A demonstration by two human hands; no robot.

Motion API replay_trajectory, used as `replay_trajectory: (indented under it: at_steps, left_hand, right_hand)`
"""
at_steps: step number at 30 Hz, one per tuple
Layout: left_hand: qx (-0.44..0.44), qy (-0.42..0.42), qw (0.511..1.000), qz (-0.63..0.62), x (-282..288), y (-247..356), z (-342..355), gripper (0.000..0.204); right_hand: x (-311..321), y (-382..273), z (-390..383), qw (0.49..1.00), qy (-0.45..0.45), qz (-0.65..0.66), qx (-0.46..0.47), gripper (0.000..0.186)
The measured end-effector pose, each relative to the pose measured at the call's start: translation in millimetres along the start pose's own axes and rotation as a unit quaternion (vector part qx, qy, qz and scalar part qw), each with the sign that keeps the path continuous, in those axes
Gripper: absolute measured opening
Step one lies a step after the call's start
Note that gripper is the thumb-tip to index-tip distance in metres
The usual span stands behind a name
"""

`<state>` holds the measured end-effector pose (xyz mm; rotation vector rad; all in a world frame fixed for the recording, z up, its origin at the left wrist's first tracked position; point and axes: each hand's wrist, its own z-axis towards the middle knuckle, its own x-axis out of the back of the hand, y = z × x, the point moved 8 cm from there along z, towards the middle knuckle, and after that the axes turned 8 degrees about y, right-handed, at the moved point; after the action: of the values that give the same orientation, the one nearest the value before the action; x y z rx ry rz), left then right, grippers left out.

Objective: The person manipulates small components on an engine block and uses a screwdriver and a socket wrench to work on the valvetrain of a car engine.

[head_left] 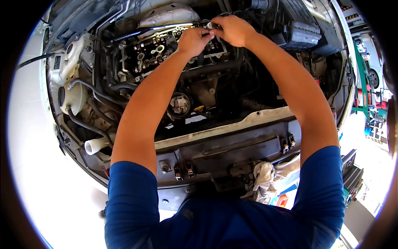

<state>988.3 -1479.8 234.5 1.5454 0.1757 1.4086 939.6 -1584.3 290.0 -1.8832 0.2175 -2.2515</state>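
Both my arms reach over an open car engine point(151, 58), whose cylinder head lies uncovered with its shafts and lobes showing. My left hand point(193, 42) is closed in a pinch at the right end of the head. Against its fingertips, my right hand point(235, 30) pinches too, with its index finger bent over a small round metal part point(209, 25). Whatever sits between the fingertips is too small to make out. Behind the left hand, a slim bright bar point(159, 29) runs along the back of the head.
Several small metal pieces point(190, 169) stand on the front panel point(232, 151). A pale crumpled cloth or glove point(264, 176) lies near my body. White material fills a round opening point(180, 104). A black box point(304, 35) is at the right, a white reservoir point(74, 97) at the left.
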Motion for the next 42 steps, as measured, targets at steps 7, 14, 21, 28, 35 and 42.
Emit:
replay_trajectory:
  at_steps: [7, 14, 21, 28, 35, 42]
  left_hand:
    - [-0.026, -0.021, 0.999, -0.009, -8, -4, 8, 0.029]
    - [0.013, -0.048, 0.997, -0.051, -16, -21, 13, 0.032]
    - [-0.028, -0.025, 0.997, -0.067, -17, -30, 15, 0.034]
    - [-0.016, -0.039, 0.996, -0.081, -21, -31, 15, 0.036]
    - [-0.006, -0.057, 0.997, -0.060, -27, -26, 14, 0.030]
    - [-0.021, -0.064, 0.987, -0.147, -33, -32, 15, 0.029]
  right_hand:
    - [7, -17, 15, 0.971, -0.038, -0.182, 0.152, 0.026]
    - [-7, -12, 27, 0.966, -0.162, -0.195, -0.058, 0.025]
    - [-13, -15, 28, 0.946, -0.259, -0.157, -0.114, 0.027]
    - [-5, -31, 31, 0.965, -0.067, -0.225, 0.119, 0.026]
    - [-12, -19, 29, 0.963, -0.114, -0.234, 0.068, 0.032]
    - [-35, 12, 29, 0.954, -0.247, 0.056, -0.162, 0.027]
